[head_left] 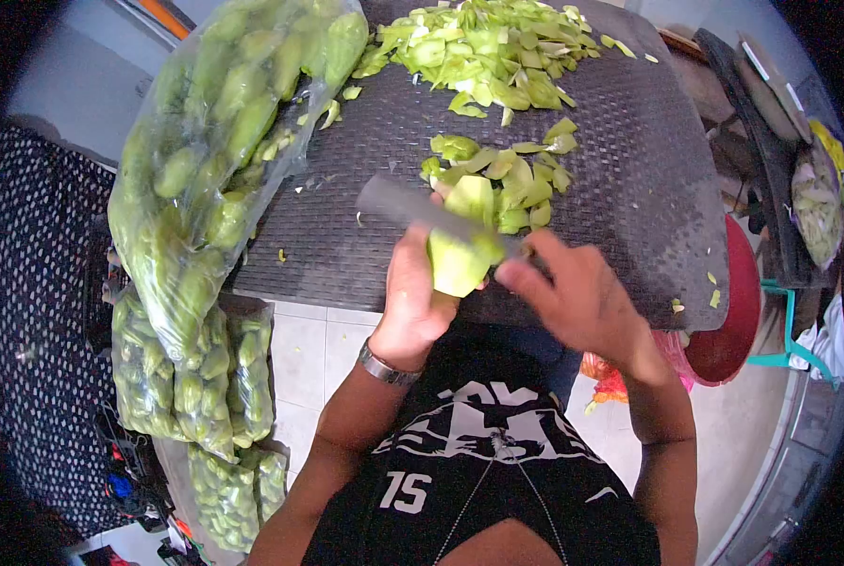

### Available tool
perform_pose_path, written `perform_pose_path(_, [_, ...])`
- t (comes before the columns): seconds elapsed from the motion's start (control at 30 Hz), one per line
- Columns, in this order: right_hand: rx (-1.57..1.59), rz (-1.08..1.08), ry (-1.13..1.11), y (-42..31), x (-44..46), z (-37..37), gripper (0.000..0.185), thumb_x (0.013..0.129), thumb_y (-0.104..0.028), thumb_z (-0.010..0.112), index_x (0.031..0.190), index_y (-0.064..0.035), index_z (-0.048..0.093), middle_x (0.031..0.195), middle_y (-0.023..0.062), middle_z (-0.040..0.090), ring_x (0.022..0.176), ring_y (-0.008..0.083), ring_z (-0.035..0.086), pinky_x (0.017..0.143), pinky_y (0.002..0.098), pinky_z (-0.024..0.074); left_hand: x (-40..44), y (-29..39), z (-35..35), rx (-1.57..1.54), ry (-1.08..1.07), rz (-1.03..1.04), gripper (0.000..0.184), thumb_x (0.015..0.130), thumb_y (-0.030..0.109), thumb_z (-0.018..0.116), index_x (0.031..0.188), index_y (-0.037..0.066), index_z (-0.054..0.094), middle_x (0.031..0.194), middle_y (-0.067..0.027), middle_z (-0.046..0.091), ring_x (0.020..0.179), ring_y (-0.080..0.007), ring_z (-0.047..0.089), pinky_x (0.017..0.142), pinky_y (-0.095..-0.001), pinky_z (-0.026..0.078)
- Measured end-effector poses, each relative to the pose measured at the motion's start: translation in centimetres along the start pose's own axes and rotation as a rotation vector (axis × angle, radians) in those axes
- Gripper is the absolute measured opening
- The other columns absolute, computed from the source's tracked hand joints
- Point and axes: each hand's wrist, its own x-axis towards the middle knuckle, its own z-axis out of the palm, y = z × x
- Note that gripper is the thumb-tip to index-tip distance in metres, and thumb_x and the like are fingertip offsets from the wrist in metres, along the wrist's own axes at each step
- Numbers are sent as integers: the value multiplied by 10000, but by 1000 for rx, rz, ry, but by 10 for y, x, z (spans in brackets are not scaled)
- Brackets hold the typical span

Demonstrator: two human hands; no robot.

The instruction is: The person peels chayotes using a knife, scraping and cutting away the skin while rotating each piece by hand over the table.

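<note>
A pale green peeled fruit (459, 259) is held in my left hand (412, 288), its fingers wrapped round it from the left. My right hand (573, 292) grips the handle end of a knife (412, 206), whose wide blade is blurred and lies across the fruit, pointing left. Just beyond the fruit, a small pile of green peelings (526, 179) rests on the dark woven table (346, 255). Farther back lies a larger heap of green peelings (497, 57).
A big clear bag of green fruits (242, 123) covers the table's left side. Smaller filled bags (172, 377) sit below it at the left. A red tub (728, 311) and a teal stool frame (776, 325) stand at the right. Few scraps lie near the table's right edge.
</note>
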Motion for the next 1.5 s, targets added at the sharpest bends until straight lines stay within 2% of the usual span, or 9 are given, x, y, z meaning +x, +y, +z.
perform_pose_path(0.27, [-276, -259, 179, 24, 11, 3, 584, 937, -598, 632, 1018, -24, 565, 749, 219, 672, 692, 451, 691, 590, 525, 549, 0, 10, -32, -206, -289, -101, 522, 1036, 489, 524, 1334, 68, 600, 1189, -143, 709, 1035, -281, 704, 841, -433, 586])
perform_pose_path(0.4, [-350, -263, 91, 3, -4, 8, 582, 936, -605, 626, 1016, -32, 558, 747, 197, 665, 709, 420, 702, 573, 522, 540, -3, 8, -3, -100, -35, -100, 593, 1047, 541, 439, 1400, 74, 537, 1157, -159, 715, 989, -334, 712, 671, -461, 593])
perform_pose_path(0.77, [-323, 233, 239, 42, -8, -38, 383, 980, -381, 681, 1055, -16, 594, 718, 271, 608, 747, 489, 641, 639, 528, 471, -10, 20, -7, -37, -38, -152, 513, 1078, 526, 413, 1284, 97, 605, 1047, -78, 714, 809, -244, 707, 614, -377, 575])
perform_pose_path(0.8, [-263, 122, 295, 72, -7, -30, 536, 1038, -510, 548, 1052, 22, 612, 609, 206, 584, 500, 394, 590, 503, 457, 460, -9, 19, -9, -8, -57, -121, 517, 1068, 542, 446, 1298, 104, 595, 1066, -65, 704, 856, -238, 705, 708, -420, 604])
perform_pose_path(0.93, [1204, 509, -489, 55, -11, -32, 865, 1002, -778, 222, 1073, -15, 625, 546, -54, 383, 344, 48, 318, 318, 263, 315, -3, 11, -1, -88, 9, -86, 483, 1052, 512, 522, 1316, 112, 577, 1117, -68, 679, 945, -232, 694, 881, -483, 596])
perform_pose_path(1.03, [1112, 528, -475, 29, -6, -18, 891, 994, -790, 195, 1067, -8, 616, 544, -43, 386, 328, 69, 326, 310, 277, 313, -3, 10, 8, -72, 96, -100, 473, 1056, 511, 509, 1309, 124, 607, 1080, -76, 694, 946, -237, 688, 787, -429, 616])
perform_pose_path(1.07, [1402, 517, -625, 39, -3, -16, 759, 1028, -706, 347, 1074, 5, 610, 551, -13, 457, 352, 117, 398, 352, 323, 398, -3, 10, 7, -69, 55, -113, 478, 1047, 518, 525, 1302, 121, 599, 1083, -70, 692, 923, -230, 690, 763, -423, 608])
perform_pose_path(1.2, [249, 108, 30, -1, -13, 0, 474, 962, -454, 685, 1070, -7, 572, 716, 188, 678, 650, 404, 696, 596, 478, 558, -5, 7, -3, -123, -83, -108, 491, 1028, 531, 554, 1284, 115, 604, 1056, -65, 697, 873, -223, 690, 645, -371, 565])
perform_pose_path(1.5, [-344, -253, 193, -5, -21, 14, 598, 890, -635, 668, 1024, -56, 590, 801, 163, 706, 676, 378, 715, 558, 493, 557, -6, 7, 14, -114, -117, -69, 513, 1024, 510, 562, 1281, 73, 635, 1041, -117, 734, 911, -232, 724, 804, -398, 597])
